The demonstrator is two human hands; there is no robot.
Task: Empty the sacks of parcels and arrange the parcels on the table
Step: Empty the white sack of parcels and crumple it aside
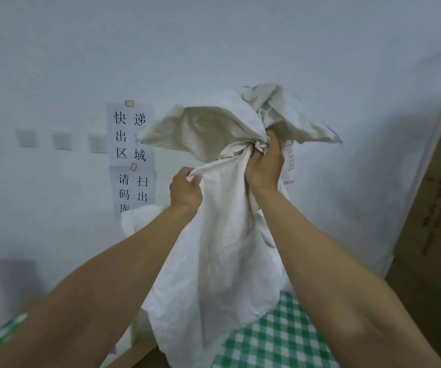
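Note:
A white woven sack [222,264] hangs upright in front of me, lifted above the table with the green checked cloth [280,338]. My right hand [264,166] grips the bunched, knotted neck of the sack, and the loose top of the sack flares out above it. My left hand [186,191] pinches a fold of the sack just below and left of the neck. The sack's lower end hangs down to the table edge. Its contents are hidden. No loose parcel shows on the cloth.
A second white sack [137,219] shows partly behind my left forearm. Paper signs [130,134] are stuck on the pale wall behind. Tall brown cardboard boxes [431,208] stand at the right edge. A brown surface [139,354] shows below the sack.

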